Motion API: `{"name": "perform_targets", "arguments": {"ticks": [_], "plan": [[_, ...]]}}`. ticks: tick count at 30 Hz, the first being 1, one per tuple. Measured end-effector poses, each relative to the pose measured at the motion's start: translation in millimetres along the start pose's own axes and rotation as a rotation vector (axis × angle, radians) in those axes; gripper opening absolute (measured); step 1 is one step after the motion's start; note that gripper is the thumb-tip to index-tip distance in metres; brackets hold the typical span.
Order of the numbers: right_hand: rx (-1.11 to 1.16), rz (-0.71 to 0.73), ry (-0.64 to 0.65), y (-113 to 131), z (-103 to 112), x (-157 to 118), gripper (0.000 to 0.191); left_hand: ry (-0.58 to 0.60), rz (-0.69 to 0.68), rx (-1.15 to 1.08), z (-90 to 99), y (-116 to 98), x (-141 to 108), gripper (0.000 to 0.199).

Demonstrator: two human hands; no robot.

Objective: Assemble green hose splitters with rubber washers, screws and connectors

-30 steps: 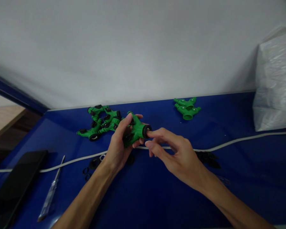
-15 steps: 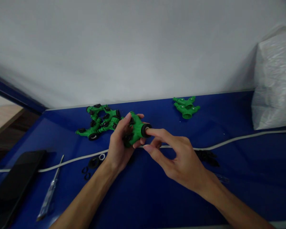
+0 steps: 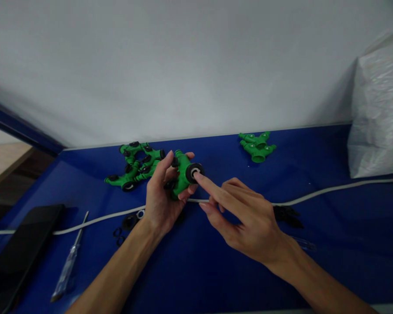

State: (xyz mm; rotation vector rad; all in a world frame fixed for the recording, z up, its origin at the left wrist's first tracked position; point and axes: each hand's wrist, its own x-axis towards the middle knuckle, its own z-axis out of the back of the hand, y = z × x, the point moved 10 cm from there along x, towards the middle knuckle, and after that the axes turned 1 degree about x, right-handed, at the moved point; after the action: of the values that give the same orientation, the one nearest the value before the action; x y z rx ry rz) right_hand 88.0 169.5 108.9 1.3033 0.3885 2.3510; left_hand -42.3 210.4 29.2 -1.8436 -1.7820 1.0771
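Note:
My left hand (image 3: 163, 196) is wrapped round a green Y-shaped hose splitter (image 3: 184, 170) with black valve levers. A black collar (image 3: 196, 171) rings the splitter's round inlet, which faces me, and a whitish ring shows inside it. With its index finger stretched out, my right hand (image 3: 245, 218) touches the edge of that opening. The right thumb is held apart below and the other fingers are loosely bent; nothing is gripped in them. Behind my left hand lie several similar green splitters (image 3: 127, 176) with black levers.
Two green splitter bodies (image 3: 258, 151) lie near the wall. A white cable (image 3: 108, 216) crosses the blue table (image 3: 190, 279). At left are a phone (image 3: 26, 248), a screwdriver (image 3: 68, 266) and black rings (image 3: 118, 233); black parts (image 3: 288, 216) and a plastic-wrapped package (image 3: 378, 109) are at right.
My right index finger has drawn back from inside the inlet to its edge, so the whitish ring now shows. The splitter has turned slightly, its opening more toward me.

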Motion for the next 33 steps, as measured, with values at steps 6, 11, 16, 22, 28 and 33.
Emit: {"name": "perform_targets", "arguments": {"ticks": [6, 11, 16, 22, 28, 33], "plan": [[-0.038, -0.002, 0.010, 0.2, -2.0, 1.0, 0.041, -0.003, 0.002, 0.003, -0.8, -0.3, 0.1, 0.039], [-0.067, 0.011, 0.025, 0.0, -2.6, 1.4, 0.041, 0.008, 0.001, 0.002, -1.9, -0.7, -0.4, 0.038], [-0.115, 0.021, 0.056, -0.6, -5.5, -0.2, 0.044, 0.007, -0.002, 0.006, -0.7, -0.6, -0.8, 0.038], [-0.200, 0.038, 0.085, 1.1, -6.7, -0.8, 0.044, -0.001, -0.006, 0.011, -1.5, -1.4, -0.7, 0.038], [-0.235, 0.027, 0.098, 1.2, -6.0, 1.1, 0.041, 0.002, -0.041, 0.038, -1.6, -4.5, -1.0, 0.037], [-0.224, 0.020, 0.095, 0.4, -6.3, 2.5, 0.040, -0.002, -0.065, 0.060, -1.6, -6.1, -0.9, 0.036]]}}
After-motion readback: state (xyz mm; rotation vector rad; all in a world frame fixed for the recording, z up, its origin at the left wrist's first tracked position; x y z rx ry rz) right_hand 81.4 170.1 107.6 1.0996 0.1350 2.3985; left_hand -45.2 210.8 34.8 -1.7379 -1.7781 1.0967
